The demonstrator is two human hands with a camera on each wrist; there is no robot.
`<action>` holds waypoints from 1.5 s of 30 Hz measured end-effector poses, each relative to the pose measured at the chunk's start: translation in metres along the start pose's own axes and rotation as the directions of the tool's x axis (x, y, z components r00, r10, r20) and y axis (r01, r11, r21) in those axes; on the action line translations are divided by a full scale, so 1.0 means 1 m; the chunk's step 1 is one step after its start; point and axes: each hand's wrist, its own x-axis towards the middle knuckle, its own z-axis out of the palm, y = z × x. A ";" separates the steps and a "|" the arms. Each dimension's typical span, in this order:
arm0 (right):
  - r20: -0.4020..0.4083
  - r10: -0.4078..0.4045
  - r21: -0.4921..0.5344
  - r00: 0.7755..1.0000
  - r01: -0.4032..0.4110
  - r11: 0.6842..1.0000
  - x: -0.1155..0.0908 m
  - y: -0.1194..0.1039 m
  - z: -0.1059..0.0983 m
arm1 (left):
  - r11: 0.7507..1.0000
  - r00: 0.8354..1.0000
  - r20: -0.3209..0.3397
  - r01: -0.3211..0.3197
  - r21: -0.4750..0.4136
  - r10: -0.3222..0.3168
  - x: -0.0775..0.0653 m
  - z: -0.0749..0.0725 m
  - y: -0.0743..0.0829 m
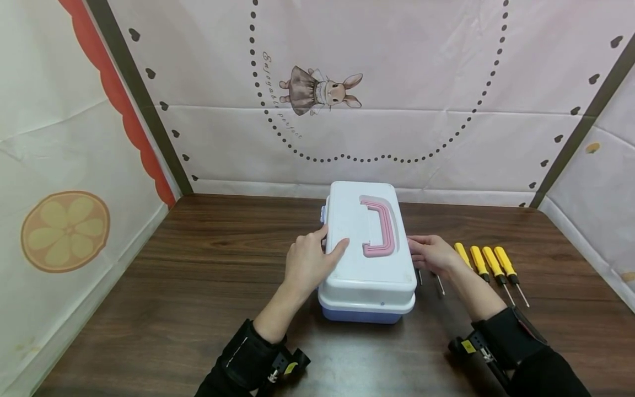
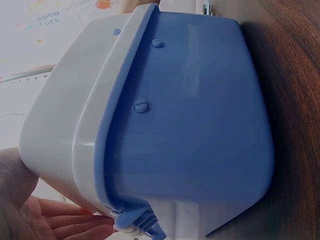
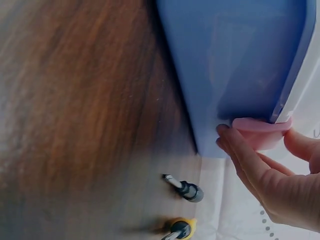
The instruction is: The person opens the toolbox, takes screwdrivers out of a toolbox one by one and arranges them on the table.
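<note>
A plastic toolbox (image 1: 357, 281) with a white lid, a blue base and a pink handle (image 1: 386, 229) stands on the table with its lid down. My left hand (image 1: 310, 259) rests against its left side, thumb lying on the lid. In the left wrist view the fingers (image 2: 75, 222) stretch along the side, tips close to a blue ribbed hinge (image 2: 137, 220). On the opposite side my right hand (image 3: 280, 185) pinches a pink latch (image 3: 260, 131), thumb at its upper edge and fingers at its lower end; the toolbox hides these fingertips in the head view.
Several yellow-handled screwdrivers (image 1: 479, 262) lie in a row right of the toolbox, partly behind my right forearm. A short grey-and-black screwdriver (image 3: 190, 191) lies near the latch side. White printed cloth (image 1: 397, 82) walls off the back and sides of the wooden table (image 1: 223, 248).
</note>
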 end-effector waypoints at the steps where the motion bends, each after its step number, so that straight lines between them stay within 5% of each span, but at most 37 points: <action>1: 0.005 0.002 -0.010 1.000 -0.002 1.000 0.000 -0.001 0.000 | 1.000 1.000 -0.001 -0.001 0.002 0.001 0.000 0.000 0.000; 9: 0.009 -0.045 -0.146 0.999 0.046 0.988 -0.002 -0.008 0.007 | 1.000 1.000 0.017 0.014 -0.004 -0.014 0.000 -0.002 0.002; 12: -0.050 -0.173 -0.346 0.984 0.146 0.927 0.000 -0.010 0.010 | 0.999 0.998 -0.038 -0.040 0.016 0.041 -0.002 -0.002 0.005; 15: -0.131 -0.344 -0.523 0.930 0.230 0.821 0.005 -0.012 0.010 | 0.984 0.978 -0.117 -0.172 0.035 0.175 -0.009 -0.003 0.013; 17: -0.162 -0.454 -0.580 0.876 0.288 0.762 0.010 -0.015 0.010 | 0.957 0.946 -0.149 -0.285 0.047 0.289 -0.016 -0.003 0.022; 21: -0.144 -0.645 -0.623 0.751 0.437 0.648 0.024 -0.026 0.006 | 0.885 0.880 -0.100 -0.460 0.069 0.465 -0.033 0.004 0.040; 24: -0.081 -0.710 -0.649 0.700 0.504 0.570 0.036 -0.036 0.001 | 0.835 0.836 -0.040 -0.541 0.102 0.547 -0.045 0.012 0.050; 27: -0.005 -0.702 -0.661 0.712 0.524 0.537 0.047 -0.043 -0.003 | 0.794 0.804 0.004 -0.589 0.149 0.595 -0.054 0.021 0.054; 31: 0.099 -0.665 -0.681 0.740 0.538 0.497 0.057 -0.048 -0.005 | 0.751 0.785 0.065 -0.611 0.249 0.616 -0.062 0.032 0.055; 35: 0.165 -0.626 -0.688 0.762 0.543 0.481 0.062 -0.048 -0.007 | 0.732 0.789 0.114 -0.605 0.315 0.603 -0.065 0.038 0.056; 38: 0.172 -0.606 -0.684 0.777 0.537 0.494 0.063 -0.048 -0.007 | 0.743 0.803 0.115 -0.586 0.322 0.584 -0.066 0.038 0.058; 45: 0.177 -0.635 -0.678 0.752 0.561 0.475 0.061 -0.046 -0.008 | 0.744 0.816 0.033 -0.541 0.393 0.577 -0.067 0.034 0.062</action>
